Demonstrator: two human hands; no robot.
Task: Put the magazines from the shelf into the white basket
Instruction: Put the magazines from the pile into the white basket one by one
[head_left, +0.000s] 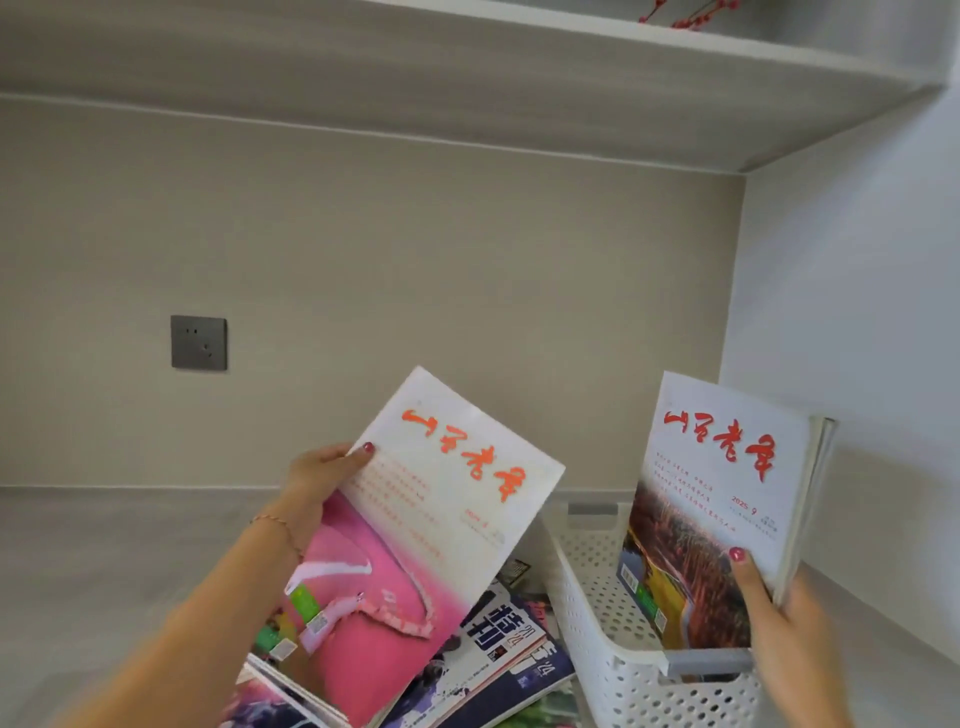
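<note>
My left hand (311, 483) grips the left edge of a pink-and-white magazine (415, 561) with red lettering, held tilted above a loose pile of magazines (498, 654) on the shelf. My right hand (779, 613) holds a second magazine (711, 499), white on top with a reddish landscape below, by its lower right corner. That one stands nearly upright with its bottom edge inside the white perforated basket (587, 613). The basket sits on the shelf at the lower right, with grey handles (711, 662).
A grey wall socket (199, 343) sits on the beige back wall to the left. A white side wall (857, 312) closes the alcove on the right. An upper shelf (519, 67) runs overhead with red berry twigs (691, 13) on it.
</note>
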